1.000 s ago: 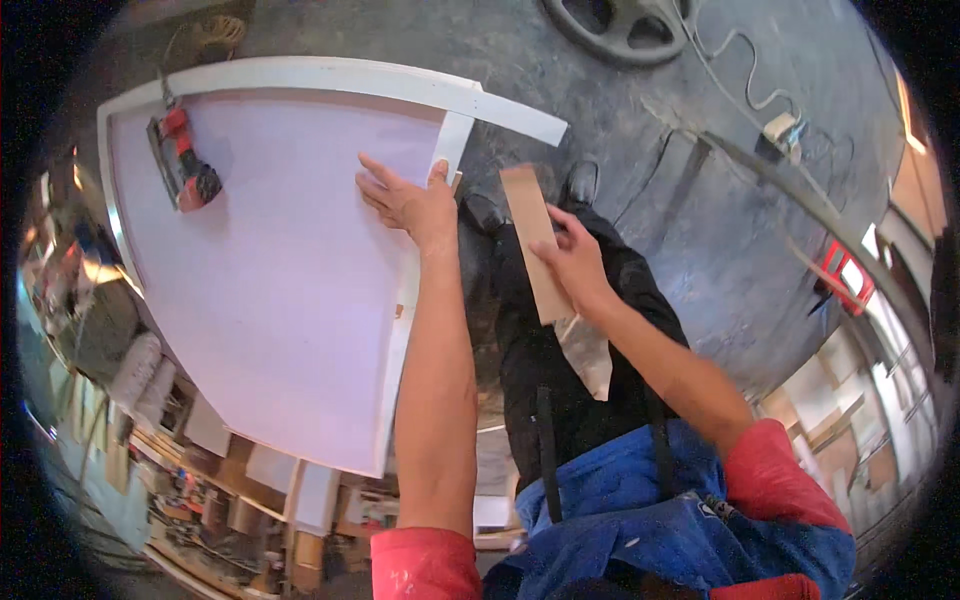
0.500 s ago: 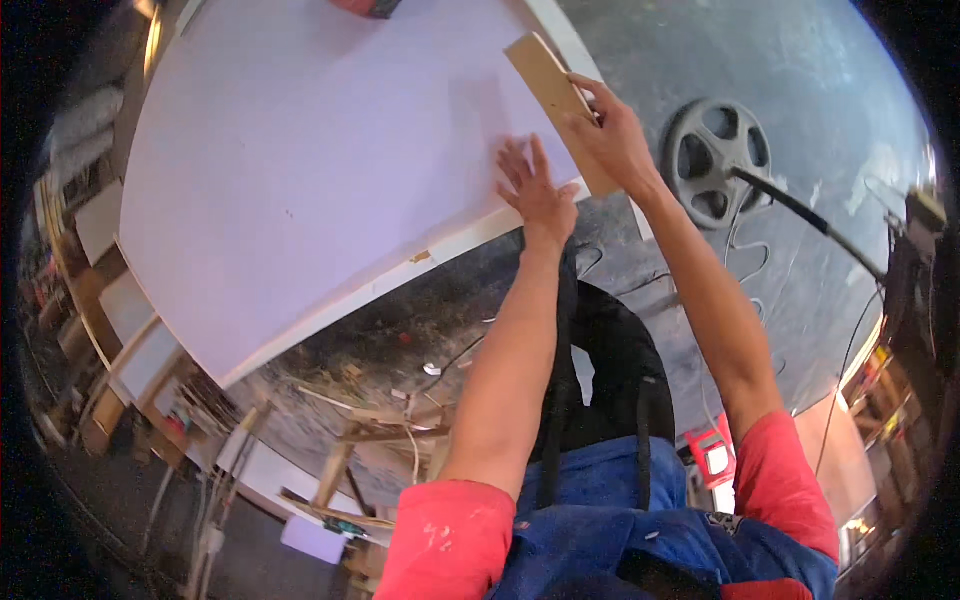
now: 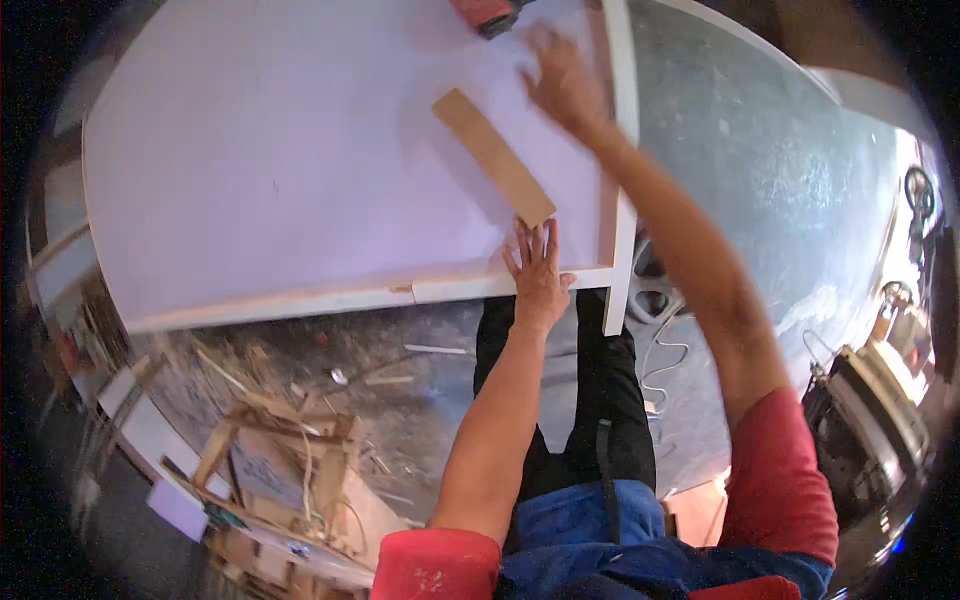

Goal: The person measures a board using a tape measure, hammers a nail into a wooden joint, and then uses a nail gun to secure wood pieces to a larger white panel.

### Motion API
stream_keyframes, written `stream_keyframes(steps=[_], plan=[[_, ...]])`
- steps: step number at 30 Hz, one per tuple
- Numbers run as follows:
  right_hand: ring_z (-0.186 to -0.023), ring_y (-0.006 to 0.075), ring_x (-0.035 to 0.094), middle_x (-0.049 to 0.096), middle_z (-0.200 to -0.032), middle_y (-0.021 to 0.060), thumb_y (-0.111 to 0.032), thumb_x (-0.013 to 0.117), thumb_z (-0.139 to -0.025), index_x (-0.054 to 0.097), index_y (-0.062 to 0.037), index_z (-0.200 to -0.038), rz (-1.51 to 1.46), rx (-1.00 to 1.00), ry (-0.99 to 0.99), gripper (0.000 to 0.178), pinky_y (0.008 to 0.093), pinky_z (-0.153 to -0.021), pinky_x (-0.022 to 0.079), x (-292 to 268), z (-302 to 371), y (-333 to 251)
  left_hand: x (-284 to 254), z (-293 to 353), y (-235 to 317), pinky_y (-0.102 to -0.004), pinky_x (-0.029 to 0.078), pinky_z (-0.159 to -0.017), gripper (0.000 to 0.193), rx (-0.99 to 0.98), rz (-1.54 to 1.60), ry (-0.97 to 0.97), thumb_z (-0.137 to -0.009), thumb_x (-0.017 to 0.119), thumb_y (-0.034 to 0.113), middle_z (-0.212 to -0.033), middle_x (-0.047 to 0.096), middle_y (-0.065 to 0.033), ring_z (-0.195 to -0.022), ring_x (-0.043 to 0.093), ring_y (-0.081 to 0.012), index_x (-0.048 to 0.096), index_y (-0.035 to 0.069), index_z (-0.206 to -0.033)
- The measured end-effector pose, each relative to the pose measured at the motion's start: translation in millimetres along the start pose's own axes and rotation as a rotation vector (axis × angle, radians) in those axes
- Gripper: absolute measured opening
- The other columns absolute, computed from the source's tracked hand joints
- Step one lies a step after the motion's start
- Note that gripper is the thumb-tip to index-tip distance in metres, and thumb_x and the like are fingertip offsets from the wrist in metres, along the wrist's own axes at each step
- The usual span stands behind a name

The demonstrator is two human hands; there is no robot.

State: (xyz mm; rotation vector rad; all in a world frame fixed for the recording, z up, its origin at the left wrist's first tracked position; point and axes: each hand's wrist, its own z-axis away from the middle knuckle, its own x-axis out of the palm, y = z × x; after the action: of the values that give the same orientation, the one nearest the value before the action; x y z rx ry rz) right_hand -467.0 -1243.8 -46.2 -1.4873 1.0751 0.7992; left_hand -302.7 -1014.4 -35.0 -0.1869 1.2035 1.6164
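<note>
A flat tan wood strip (image 3: pixel 493 157) lies slantwise on the pale lilac panel (image 3: pixel 250 180), its near end at the fingertips of my left hand (image 3: pixel 541 285). That hand is open, fingers spread, and rests over the panel's white near edge (image 3: pixel 460 288). My right hand (image 3: pixel 566 85) is raised farther away, over the right part of the panel, blurred but with its fingers apart and nothing visible in it. Just beyond its fingers sits a red and black tool (image 3: pixel 487 14), cut off by the top of the picture; its kind cannot be told.
A white frame rail (image 3: pixel 622 130) runs along the panel's right side and sticks out past the near corner. A grey wheel-shaped base (image 3: pixel 652 290) and a pale cable (image 3: pixel 680 350) are on the floor to the right. Wood scraps and a rough wooden stand (image 3: pixel 330 440) are at lower left.
My right hand has let go of the wood strip and moved away toward the red and black tool. The strip now lies on the panel. The whole view has shifted.
</note>
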Motion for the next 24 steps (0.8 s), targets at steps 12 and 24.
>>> stream_keyframes(steps=[12,24], plan=[[-0.100,0.0368,0.065,0.069,-0.106,0.0165,-0.014,0.058,-0.083,0.061,-0.0132,-0.119,0.306,-0.495,-0.248,0.036,0.0512,-0.084,0.050,-27,-128,47,10,1,-6,-0.0664,0.006,-0.113,0.104,-0.045,0.022,0.011,-0.077,0.076,0.017,-0.163,0.004,-0.0102,-0.150,-0.003,-0.0330,0.008,0.018,-0.156],[-0.091,0.0230,0.069,0.070,-0.100,0.0147,-0.013,0.076,-0.078,0.061,-0.0002,-0.112,-0.153,-0.335,-0.647,0.039,0.0361,-0.078,0.054,-209,164,49,26,6,-18,-0.0640,0.008,-0.115,0.099,-0.008,-0.006,0.107,-0.077,0.076,0.016,-0.162,0.011,-0.0094,-0.150,0.001,-0.0303,0.015,0.019,-0.155]])
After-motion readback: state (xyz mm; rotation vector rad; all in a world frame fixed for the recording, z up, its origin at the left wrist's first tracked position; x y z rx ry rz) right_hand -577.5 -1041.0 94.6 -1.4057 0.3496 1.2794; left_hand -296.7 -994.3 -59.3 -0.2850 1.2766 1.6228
